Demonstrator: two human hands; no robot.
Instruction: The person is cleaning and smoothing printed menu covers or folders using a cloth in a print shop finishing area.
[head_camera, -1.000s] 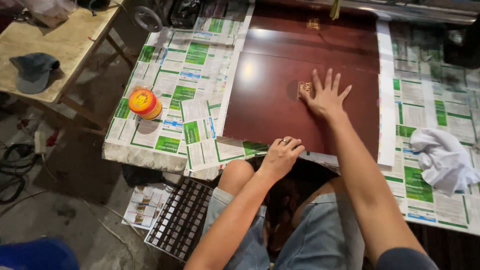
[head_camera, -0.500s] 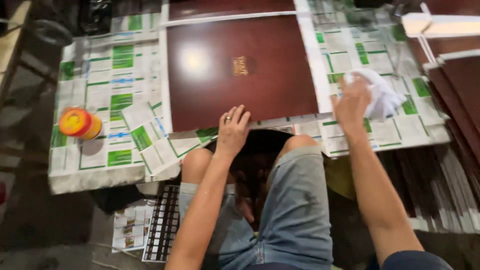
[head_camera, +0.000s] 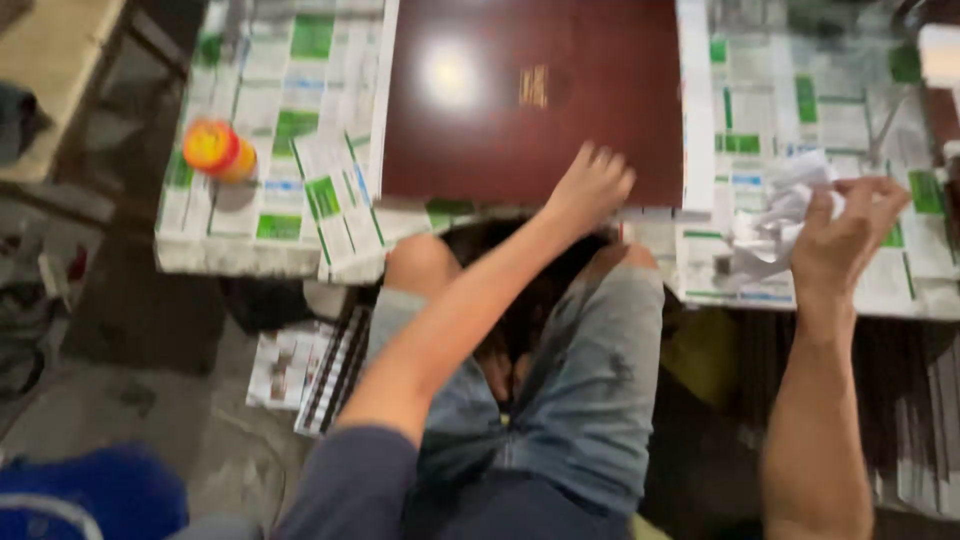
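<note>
Dark red-brown and glossy, the lacquered wooden panel (head_camera: 530, 100) lay flat on a newspaper-covered table (head_camera: 270, 190). The left hand (head_camera: 590, 185) rested on the panel's near edge, fingers loosely spread and pressing down, gripping nothing. Right of the panel, the right hand (head_camera: 845, 235) had its fingers curled around a crumpled white cloth (head_camera: 775, 225). An orange-lidded jar (head_camera: 218, 150) lay well left of the panel.

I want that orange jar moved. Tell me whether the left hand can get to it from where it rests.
Probably yes: the left hand rests on the dark red panel's near edge, and only flat newspaper lies between it and the orange jar.
</note>
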